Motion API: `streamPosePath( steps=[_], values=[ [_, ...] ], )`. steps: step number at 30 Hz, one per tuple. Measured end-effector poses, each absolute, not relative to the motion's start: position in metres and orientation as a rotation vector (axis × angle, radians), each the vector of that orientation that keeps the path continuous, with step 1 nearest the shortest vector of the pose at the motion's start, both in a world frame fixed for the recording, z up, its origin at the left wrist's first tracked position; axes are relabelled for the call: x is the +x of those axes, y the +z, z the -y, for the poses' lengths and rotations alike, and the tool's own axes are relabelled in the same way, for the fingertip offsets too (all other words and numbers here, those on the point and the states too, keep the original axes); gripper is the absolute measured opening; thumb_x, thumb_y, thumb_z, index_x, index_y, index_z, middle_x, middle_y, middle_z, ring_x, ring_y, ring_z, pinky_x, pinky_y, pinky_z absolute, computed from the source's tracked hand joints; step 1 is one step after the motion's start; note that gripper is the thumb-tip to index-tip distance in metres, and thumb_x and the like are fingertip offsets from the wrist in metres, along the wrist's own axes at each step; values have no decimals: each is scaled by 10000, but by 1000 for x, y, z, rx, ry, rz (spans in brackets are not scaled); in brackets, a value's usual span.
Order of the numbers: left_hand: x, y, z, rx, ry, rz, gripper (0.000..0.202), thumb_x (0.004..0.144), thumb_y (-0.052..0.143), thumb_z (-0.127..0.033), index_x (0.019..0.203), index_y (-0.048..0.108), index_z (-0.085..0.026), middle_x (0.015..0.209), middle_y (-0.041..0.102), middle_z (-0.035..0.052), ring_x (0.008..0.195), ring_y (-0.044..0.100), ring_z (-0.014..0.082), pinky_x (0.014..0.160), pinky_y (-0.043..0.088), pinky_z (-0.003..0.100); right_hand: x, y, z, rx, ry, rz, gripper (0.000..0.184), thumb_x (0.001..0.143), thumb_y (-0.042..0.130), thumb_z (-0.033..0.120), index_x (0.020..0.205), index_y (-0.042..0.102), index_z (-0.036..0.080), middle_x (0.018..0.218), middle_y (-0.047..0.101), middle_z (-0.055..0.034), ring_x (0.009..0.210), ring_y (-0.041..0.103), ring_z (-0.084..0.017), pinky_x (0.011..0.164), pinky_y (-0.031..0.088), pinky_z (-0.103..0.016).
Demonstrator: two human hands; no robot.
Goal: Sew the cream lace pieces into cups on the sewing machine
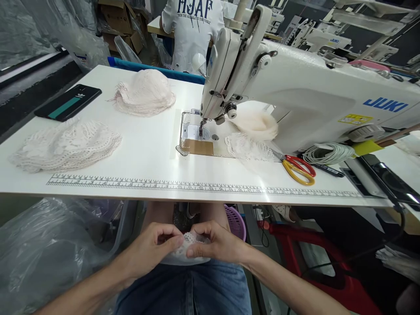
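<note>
Over my lap, below the table's front edge, a piece of white lace fabric (188, 254) is held between both hands. My left hand (163, 245) pinches its left side with thumb and forefinger. On the other side my right hand (213, 243) grips the fabric with the thumb on top. Part of the lace is hidden by the fingers. On the table lie a stack of white lace pieces (68, 146) at the left and a stack of pale pink cup-shaped pieces (146, 92) behind it.
A white sewing machine (295, 78) stands on the table (147, 153). Near its needle lie another lace piece (249, 146), a cream fabric roll (257, 124) and red-and-yellow scissors (298, 168). A phone (68, 103) rests at the left. A person (193, 35) sits beyond.
</note>
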State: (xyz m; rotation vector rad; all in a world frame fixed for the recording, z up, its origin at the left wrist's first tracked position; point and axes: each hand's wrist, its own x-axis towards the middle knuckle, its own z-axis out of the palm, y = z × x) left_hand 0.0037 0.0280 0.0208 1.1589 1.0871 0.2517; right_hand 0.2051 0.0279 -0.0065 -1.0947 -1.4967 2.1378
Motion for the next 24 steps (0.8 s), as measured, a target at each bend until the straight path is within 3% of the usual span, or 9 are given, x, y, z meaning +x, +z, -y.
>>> streamPosePath(
  steps=[9,15,24],
  values=[
    [-4,20,-26,959,282,-1170,338,756,622,-482,778,674,-149,671,589,-1,644,470,135,591,347,208,219,-5,-28,-1027,2175,1535,343,685,740,398,855,611,130,712,548,19,630,468,-92,573,372,-196],
    [-7,23,-24,968,301,-1206,379,730,635,-525,807,708,-161,699,644,19,677,527,163,612,386,218,216,-7,-27,-1057,2085,1551,330,737,688,436,776,628,114,688,557,5,637,471,-99,568,381,-198],
    [-9,24,-26,982,322,-1193,385,711,651,-541,791,715,-170,737,693,42,756,600,215,678,442,252,224,-9,-34,-880,2244,1493,412,780,619,510,773,631,99,688,546,1,623,461,-84,568,367,-194]
  ],
)
